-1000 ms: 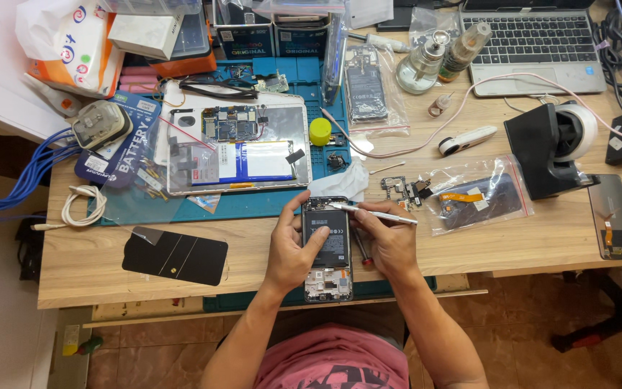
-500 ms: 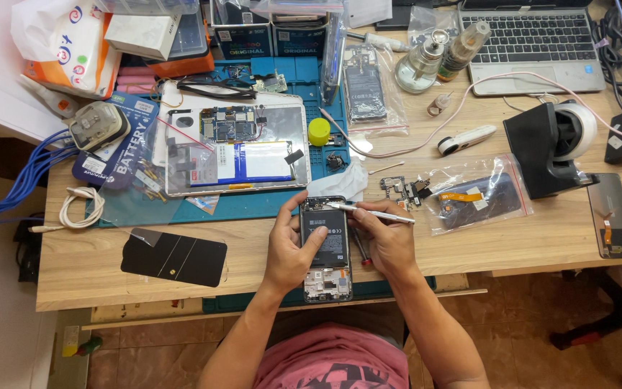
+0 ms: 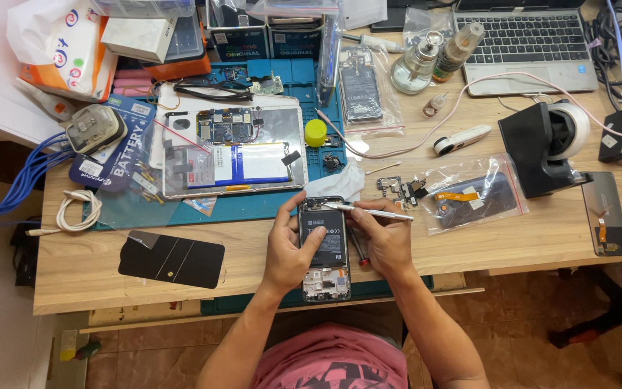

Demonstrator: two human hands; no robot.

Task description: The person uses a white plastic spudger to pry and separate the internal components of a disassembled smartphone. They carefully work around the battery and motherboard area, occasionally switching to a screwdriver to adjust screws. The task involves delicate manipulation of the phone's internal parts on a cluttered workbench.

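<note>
I see an opened phone [image 3: 323,248] lying face down at the near edge of the wooden table [image 3: 95,266], its back cover off. A black battery fills the middle of it, with circuit boards showing at the top and bottom ends. My left hand [image 3: 289,248] wraps the phone's left side, the fingers curled around its edge and the thumb pressed on the battery. My right hand [image 3: 385,241] sits against the phone's right side, its fingers pinched around thin metal tweezers [image 3: 368,210], whose tip reaches the phone's upper end. A red-handled tool [image 3: 358,248] lies just right of the phone, partly under my right hand.

Just beyond the phone is a crumpled white tissue [image 3: 340,181], and further back from it a blue work mat [image 3: 253,209] carrying an opened tablet [image 3: 235,151]. A black panel [image 3: 170,258] lies to the left of the phone, well apart. Right of the phone, a clear bag of parts [image 3: 473,202] rests by a black tape dispenser [image 3: 545,148].
</note>
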